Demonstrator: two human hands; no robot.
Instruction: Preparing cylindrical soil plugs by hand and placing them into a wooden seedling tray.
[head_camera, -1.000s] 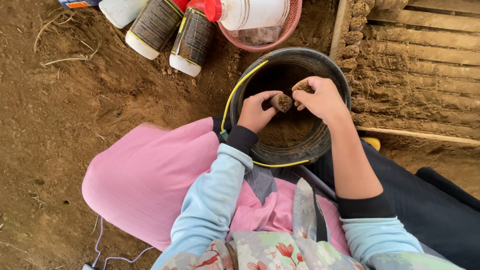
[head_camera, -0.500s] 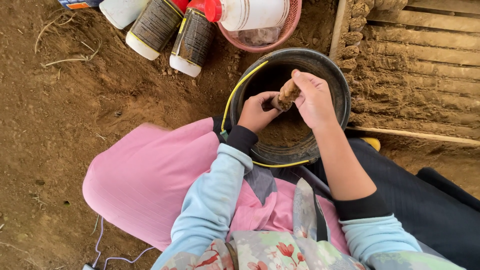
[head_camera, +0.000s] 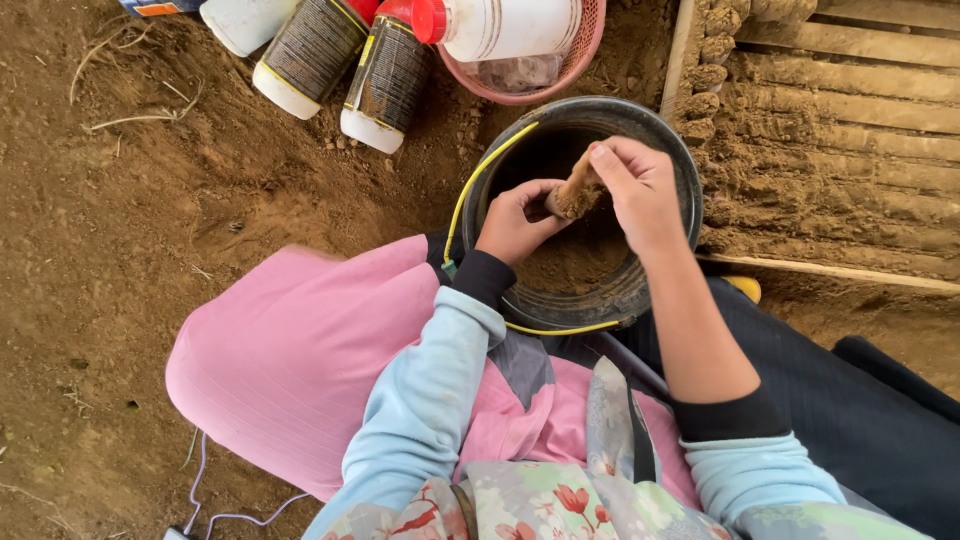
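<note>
Bare reddish-brown dirt ground (head_camera: 150, 230); slatted wooden frame (head_camera: 850, 130) packed with soil at right. Round black plastic bucket (head_camera: 680, 165), yellow cord handle, loose soil inside. Small soil-filled tube pot (head_camera: 572, 199) sits above the bucket's centre: left hand (head_camera: 512, 225), fingers curled shut around its base; right hand (head_camera: 640, 190), fingers together, pressing soil at its top. Best kept over the bucket so spill falls back; firm, even pressure advised. Dark-labelled white plastic bottles (head_camera: 345, 55) lie beyond, beside a pink basket (head_camera: 590, 40).

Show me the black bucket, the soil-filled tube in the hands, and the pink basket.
black bucket (head_camera: 668, 150): head view, right rim.
soil-filled tube (head_camera: 574, 196): head view, soil at its middle.
pink basket (head_camera: 590, 35): head view, right wall.
</note>
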